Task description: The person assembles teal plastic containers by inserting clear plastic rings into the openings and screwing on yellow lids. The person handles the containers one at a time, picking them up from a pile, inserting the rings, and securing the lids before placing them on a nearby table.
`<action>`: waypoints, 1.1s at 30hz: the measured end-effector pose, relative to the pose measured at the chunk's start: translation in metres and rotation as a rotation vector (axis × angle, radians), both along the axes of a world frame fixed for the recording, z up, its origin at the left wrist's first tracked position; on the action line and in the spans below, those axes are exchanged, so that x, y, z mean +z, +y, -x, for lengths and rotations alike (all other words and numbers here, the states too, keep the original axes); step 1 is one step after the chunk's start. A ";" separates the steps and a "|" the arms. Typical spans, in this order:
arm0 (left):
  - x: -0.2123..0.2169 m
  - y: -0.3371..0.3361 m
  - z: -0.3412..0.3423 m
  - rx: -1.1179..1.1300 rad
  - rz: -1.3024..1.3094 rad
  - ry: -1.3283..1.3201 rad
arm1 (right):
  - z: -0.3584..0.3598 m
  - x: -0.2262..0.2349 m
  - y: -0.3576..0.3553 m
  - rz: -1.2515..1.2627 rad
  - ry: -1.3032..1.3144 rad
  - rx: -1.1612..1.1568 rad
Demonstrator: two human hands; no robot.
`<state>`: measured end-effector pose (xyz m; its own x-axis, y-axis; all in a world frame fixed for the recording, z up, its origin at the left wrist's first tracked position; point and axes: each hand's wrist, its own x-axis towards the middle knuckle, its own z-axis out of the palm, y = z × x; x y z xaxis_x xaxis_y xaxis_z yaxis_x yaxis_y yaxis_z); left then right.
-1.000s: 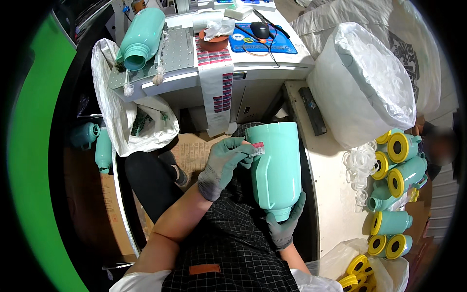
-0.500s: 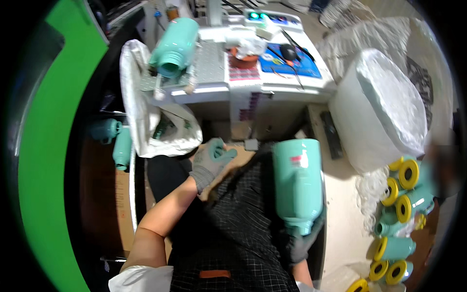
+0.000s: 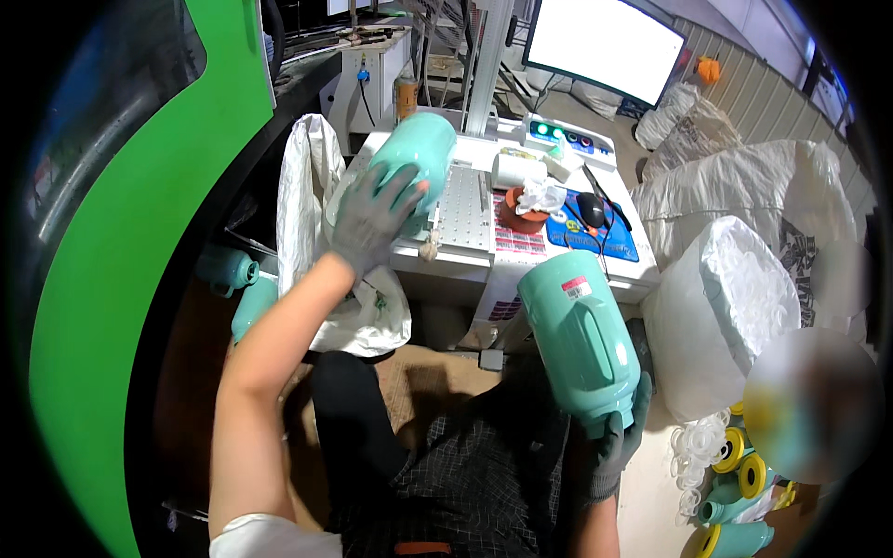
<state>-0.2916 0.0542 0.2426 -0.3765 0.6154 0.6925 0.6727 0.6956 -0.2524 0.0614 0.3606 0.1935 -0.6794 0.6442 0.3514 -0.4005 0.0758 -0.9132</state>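
Cluttered workstation: white perforated work plate (image 3: 462, 209) on a small bench, used as landmark below. Behind the plate, a lit monitor (image 3: 605, 42) and a control box with green lights (image 3: 563, 138). Right of the plate, a blue mat with a mouse (image 3: 590, 208), crumpled tissue and a roll of tape. Left of the plate, a white sack (image 3: 312, 200) hanging open against a big green machine panel (image 3: 112, 279).

Left hand (image 3: 372, 219), grey glove, now lies on the teal bottle on the plate's left edge (image 3: 414, 153), fingers spread wide and wrapped over its side; a second ago this hand was at the other bottle's label, half a second ago free in the air. So it has moved on to the bench bottle.

Right hand (image 3: 619, 442), dark glove, grips the neck end of the held teal bottle (image 3: 577, 339), fingers closed around it, base tilted up, small label showing. That bottle is in front of the plate and to its right, over the lap, and has swung out right since the earlier frames.

More teal bottles with yellow caps (image 3: 735, 493) lie far right of the plate on the floor, by a bulging white bag (image 3: 721, 307).
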 end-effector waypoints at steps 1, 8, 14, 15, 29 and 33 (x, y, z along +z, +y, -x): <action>0.009 -0.011 -0.036 -0.018 -0.119 -0.004 | 0.012 0.008 -0.001 -0.029 -0.030 -0.021; 0.010 -0.065 -0.251 -0.387 -0.633 -0.322 | 0.175 0.035 -0.031 -0.885 0.064 -0.057; -0.070 -0.033 -0.284 -0.310 -0.822 -1.136 | 0.324 0.037 -0.133 -1.329 0.053 -0.203; -0.068 -0.035 -0.287 -0.292 -0.830 -1.194 | 0.340 0.032 -0.138 -1.351 -0.038 -0.184; -0.050 -0.047 -0.276 -0.391 -0.727 -1.059 | 0.363 0.046 -0.184 -1.492 -0.455 -0.034; -0.073 -0.042 -0.281 -0.458 -0.911 -1.351 | 0.314 0.003 -0.155 -1.458 -0.153 -0.183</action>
<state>-0.0103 0.0122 0.1699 -0.8694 0.4454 0.2140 0.2300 -0.0186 0.9730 -0.2528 0.2057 0.1961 -0.7188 -0.1281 0.6833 -0.1929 0.9810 -0.0190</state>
